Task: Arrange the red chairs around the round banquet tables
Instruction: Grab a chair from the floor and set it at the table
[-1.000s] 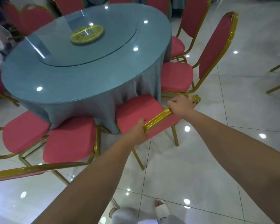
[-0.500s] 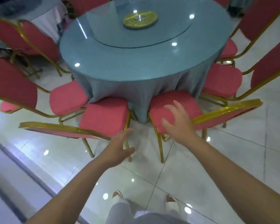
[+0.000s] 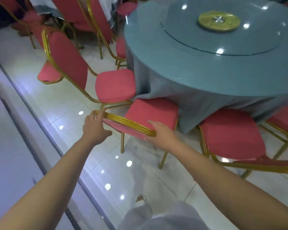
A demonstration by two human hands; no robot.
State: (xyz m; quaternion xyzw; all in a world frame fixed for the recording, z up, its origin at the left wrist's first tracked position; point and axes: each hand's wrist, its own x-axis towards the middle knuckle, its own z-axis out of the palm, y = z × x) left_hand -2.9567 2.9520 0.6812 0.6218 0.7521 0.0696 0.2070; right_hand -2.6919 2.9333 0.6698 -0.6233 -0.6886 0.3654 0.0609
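Note:
A red chair [image 3: 151, 113] with a gold frame stands at the near edge of the round table [image 3: 206, 63], its seat tucked against the blue-grey cloth. My left hand [image 3: 95, 125] grips the left end of its gold backrest rail, fingers over the top and thumb below. At the right end of the same rail my right hand [image 3: 160, 133] holds on, fingers laid over the rail. A second red chair [image 3: 115, 85] sits just to the left, a third [image 3: 231, 133] just to the right.
A glass turntable [image 3: 231, 39] with a gold hub [image 3: 218, 22] lies on the table. Several more red chairs [image 3: 93, 20] crowd the back left beside another table. A dark floor strip [image 3: 40, 130] runs along the left. My feet [image 3: 141, 201] stand on glossy white tiles.
Both hands let go of the chair on the right, moved left over the floor, and now hold the backrest rail of the neighbouring chair. The view has swung left.

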